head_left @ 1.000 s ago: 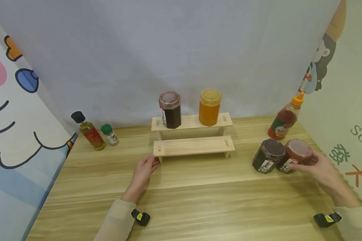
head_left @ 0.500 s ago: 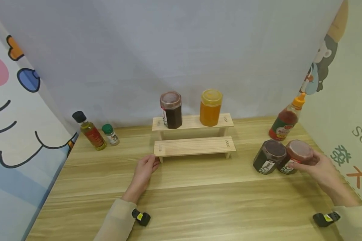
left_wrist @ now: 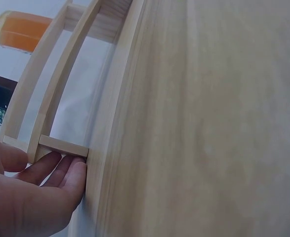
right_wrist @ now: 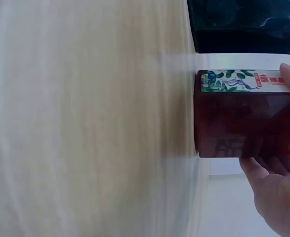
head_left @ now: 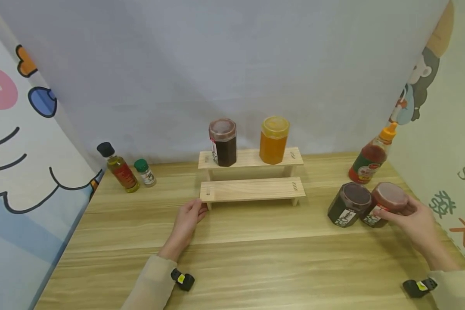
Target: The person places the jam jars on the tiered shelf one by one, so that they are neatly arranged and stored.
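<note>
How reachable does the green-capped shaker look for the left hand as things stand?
Probably yes: nothing stands between the left hand and the green-capped shaker, though that hand must first leave the wooden rack.

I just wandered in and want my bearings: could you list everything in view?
Wooden rack: one, pale, mid-table, two tiers
Shelf jar: one, dark, upper tier, left
Honey-coloured jar: one, orange-yellow, upper tier, right
Dark red jar: one, in the right hand
Dark jar: one, near-black, table, just left of the dark red jar
Sauce bottle: one, red, orange cap, behind those two
Oil bottle: one, yellow-green, black cap, far left
Shaker: one, green cap, beside the oil bottle
Table: one, wood-toned, underneath
Backdrop: one, grey-white, behind
Cartoon panels: two, multicoloured, either side
Wrist devices: two, black, at the cuffs
Sleeves: two, cream, bottom
Left hand: one, at the rack's left front leg
Right hand: one, gripping the dark red jar
</note>
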A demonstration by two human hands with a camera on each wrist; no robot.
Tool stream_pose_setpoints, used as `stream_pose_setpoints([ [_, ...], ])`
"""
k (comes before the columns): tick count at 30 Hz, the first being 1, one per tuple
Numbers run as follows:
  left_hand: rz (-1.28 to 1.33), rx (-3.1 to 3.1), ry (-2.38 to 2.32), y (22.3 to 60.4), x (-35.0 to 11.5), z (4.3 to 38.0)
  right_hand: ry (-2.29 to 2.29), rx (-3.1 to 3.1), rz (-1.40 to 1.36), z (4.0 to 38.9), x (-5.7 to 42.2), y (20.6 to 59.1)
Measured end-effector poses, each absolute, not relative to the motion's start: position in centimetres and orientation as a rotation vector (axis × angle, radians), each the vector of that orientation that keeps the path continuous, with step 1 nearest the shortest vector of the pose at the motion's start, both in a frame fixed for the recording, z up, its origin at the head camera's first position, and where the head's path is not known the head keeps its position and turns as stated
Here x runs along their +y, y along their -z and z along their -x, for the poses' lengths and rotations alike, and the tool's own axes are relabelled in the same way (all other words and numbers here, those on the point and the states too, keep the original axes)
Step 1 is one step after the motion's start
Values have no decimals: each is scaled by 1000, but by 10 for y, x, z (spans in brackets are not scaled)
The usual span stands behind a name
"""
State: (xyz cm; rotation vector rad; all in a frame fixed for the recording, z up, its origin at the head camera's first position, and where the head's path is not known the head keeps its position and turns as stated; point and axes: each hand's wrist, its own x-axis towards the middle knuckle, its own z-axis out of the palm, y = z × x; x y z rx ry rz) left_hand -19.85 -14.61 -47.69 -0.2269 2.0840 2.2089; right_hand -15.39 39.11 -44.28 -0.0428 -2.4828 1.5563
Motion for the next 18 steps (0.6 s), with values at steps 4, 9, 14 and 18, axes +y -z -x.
stream_pose_setpoints([
  [4,218,2077,-2209,477,-146,198,-1540,-2470,78,154,394,438],
  [9,217,2086,-2198,479,-147,198,-1477,-2472,105,154,395,424],
  [14,229,2086,-2200,479,-147,199,-1502,-2393,67,154,388,400],
  [18,227,2093,-2193,480,-147,199,-1482,-2341,81,154,380,380],
])
